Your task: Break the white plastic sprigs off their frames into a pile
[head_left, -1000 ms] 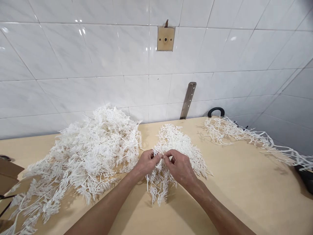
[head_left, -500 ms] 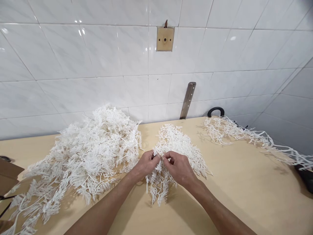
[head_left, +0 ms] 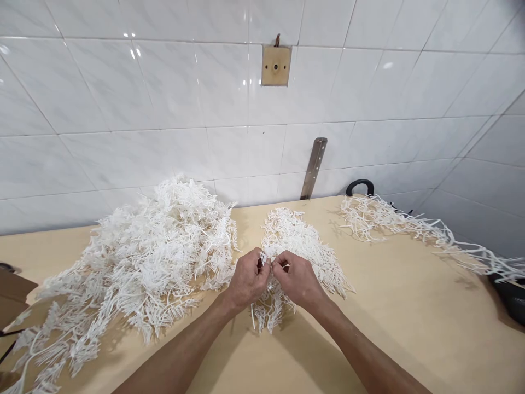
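My left hand (head_left: 249, 276) and my right hand (head_left: 296, 276) meet fingertip to fingertip over the table, each closed in a pinch. Between them is a white feathery plastic sprig (head_left: 270, 312), its fronds hanging below my fingers. The exact spot they grip is hidden by the fingers. Right behind my hands lies a small pile of similar white sprigs (head_left: 301, 241). To the left spreads a much larger heap of white sprigs (head_left: 164, 246), close to my left hand.
Bare white stems (head_left: 369, 216) trail along the table's right side, near a black handle (head_left: 361, 186) and a black object (head_left: 511, 298). A metal strip (head_left: 314, 168) leans on the tiled wall. Brown cardboard (head_left: 14, 290) stands at the left edge of the tabletop (head_left: 410, 306).
My left hand has turned slightly and shifted a little, its fingers now nearer the right fingertips. The sprig's hanging fronds have moved slightly up and to the right.
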A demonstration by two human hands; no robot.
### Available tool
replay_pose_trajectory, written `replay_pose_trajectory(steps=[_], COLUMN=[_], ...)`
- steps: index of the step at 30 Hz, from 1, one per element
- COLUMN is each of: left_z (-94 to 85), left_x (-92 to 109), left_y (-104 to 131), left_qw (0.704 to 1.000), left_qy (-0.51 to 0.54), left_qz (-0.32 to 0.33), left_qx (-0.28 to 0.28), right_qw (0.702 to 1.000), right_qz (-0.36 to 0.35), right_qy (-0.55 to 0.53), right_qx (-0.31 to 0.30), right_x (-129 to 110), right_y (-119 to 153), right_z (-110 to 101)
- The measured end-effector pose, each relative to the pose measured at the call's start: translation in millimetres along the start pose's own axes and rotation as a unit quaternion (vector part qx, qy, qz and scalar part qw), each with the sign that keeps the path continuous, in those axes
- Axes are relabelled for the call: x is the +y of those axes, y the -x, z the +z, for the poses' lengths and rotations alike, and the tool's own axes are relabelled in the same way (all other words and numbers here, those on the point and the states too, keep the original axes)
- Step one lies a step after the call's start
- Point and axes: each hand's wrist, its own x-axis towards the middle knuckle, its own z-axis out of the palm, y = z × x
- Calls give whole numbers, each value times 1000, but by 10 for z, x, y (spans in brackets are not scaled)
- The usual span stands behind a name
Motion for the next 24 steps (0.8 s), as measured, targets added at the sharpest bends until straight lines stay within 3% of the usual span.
replay_pose_trajectory(steps=[4, 7, 10, 14, 18, 24], left_z=[20, -33, -142, -224, -209, -191], left_x=[-18, -89, -161, -227, -275, -209], left_y=[-19, -77, -141, -179, -188, -160], left_qw=[1000, 996, 987, 954, 922, 916], left_qy=[7, 18, 84, 241, 326, 337], left_qz=[-13, -81, -138, -163, -176, -173], left_qx=[24, 42, -4, -76, -112, -136], right_qw=[999, 998, 999, 997, 990, 993], right_qz=[-10, -38, -39, -19, -22, -94], right_qy=[25, 44, 25, 35, 71, 22], right_qx=[21, 10, -1, 70, 120, 74], right_x=[-13, -25, -31, 72, 221, 153], right_y=[27, 76, 88, -11, -115, -37], right_z=[11, 14, -31, -126, -189, -150])
